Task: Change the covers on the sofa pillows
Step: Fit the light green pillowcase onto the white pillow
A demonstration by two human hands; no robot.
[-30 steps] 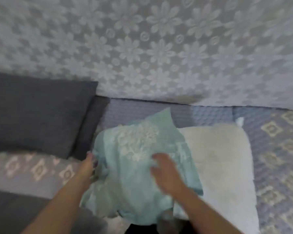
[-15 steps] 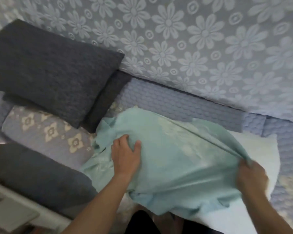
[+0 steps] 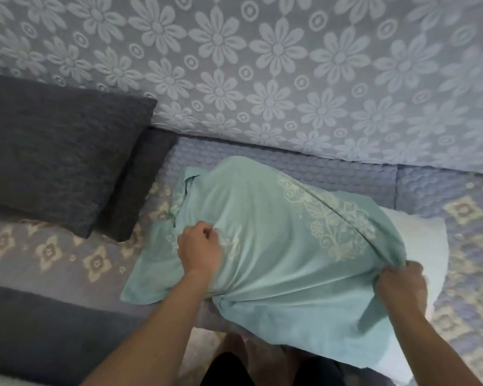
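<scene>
Dim, flat indoor light, bluish cast, no glare. Soft shadow under the teal cover [image 3: 276, 260] below the left hand [image 3: 200, 250] fingers. Slight overall softness; wide-angle bending at edges, flowered backrest [image 3: 262, 65] curves. Bottom corners darkest.

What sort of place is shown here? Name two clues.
Probably a home living room: a sofa seat under a patterned throw, dark grey cushions, and a white pillow getting a teal cover.
</scene>
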